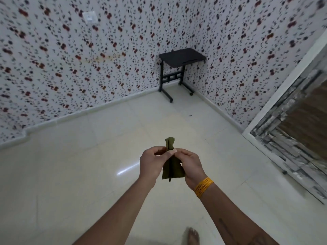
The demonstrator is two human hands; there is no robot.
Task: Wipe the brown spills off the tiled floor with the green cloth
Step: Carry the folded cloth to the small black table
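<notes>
I hold the folded green cloth (172, 169) in front of me with both hands, well above the pale tiled floor (88, 165). My left hand (152, 163) pinches its left side near the top. My right hand (190, 165), with yellow bangles on the wrist, pinches the right side. The cloth hangs down between my palms and a corner sticks up above my fingers. A small dark speck (190, 115) lies on the floor further ahead. No clear brown spill shows in this blurred view.
A black side table on wheels (180, 68) stands in the far corner. Flower-patterned walls (70, 68) meet there. A stone-patterned panel in a white frame (292, 131) runs along the right. My bare foot (192, 236) shows at the bottom edge.
</notes>
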